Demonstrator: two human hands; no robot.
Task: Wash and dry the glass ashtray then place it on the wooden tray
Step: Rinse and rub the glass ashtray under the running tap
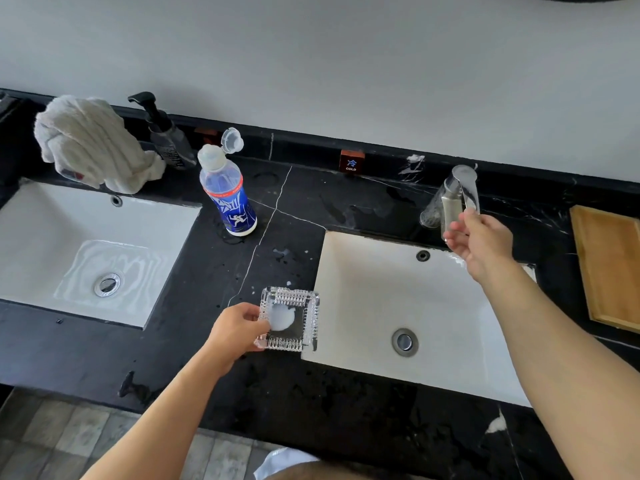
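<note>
A square cut-glass ashtray (290, 318) with a white blob of soap in its middle sits at the left edge of the right sink (363, 299). My left hand (235, 332) grips its left rim. My right hand (479, 240) is raised at the chrome faucet (453, 194), fingers on its lever. The wooden tray (609, 265) lies on the counter at the far right, partly cut off by the frame edge.
An open blue-labelled soap bottle (228, 192) stands on the black marble counter (242, 341) between the sinks. A crumpled white towel (90, 143) and a black pump dispenser (166, 133) are at the back left. The left sink (69, 230) holds some water.
</note>
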